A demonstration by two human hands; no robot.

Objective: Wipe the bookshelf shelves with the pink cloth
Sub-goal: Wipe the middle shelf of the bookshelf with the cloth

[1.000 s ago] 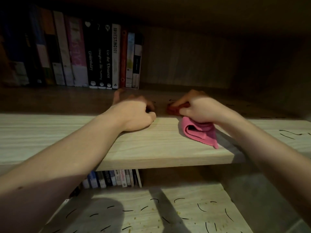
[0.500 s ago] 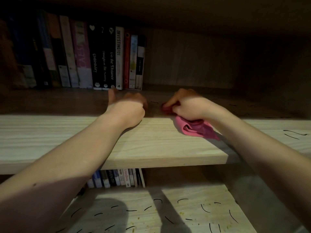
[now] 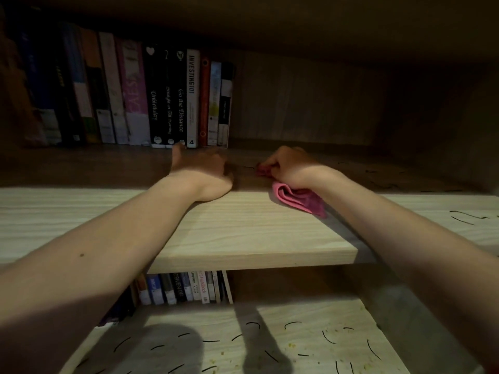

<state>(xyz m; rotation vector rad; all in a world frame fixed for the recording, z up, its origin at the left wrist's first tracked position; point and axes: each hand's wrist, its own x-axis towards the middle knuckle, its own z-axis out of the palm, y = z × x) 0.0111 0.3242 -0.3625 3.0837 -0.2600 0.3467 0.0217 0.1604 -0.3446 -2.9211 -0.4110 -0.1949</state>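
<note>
My right hand grips the pink cloth and presses it down on the light wooden shelf, partly in the dark back half. A folded tail of the cloth trails out under my wrist toward the front. My left hand rests on the same shelf just left of it, fingers curled under and thumb pointing back at the books. It holds nothing that I can see.
A row of upright books fills the back left of this shelf, close to my left thumb. Thin dark curved marks lie at the shelf's right. The lower shelf carries more marks, crumbs and a short row of books.
Both hands have slid deeper into the shelf, away from the front edge, and the cloth went back with my right hand. My left thumb now nearly reaches the books.
</note>
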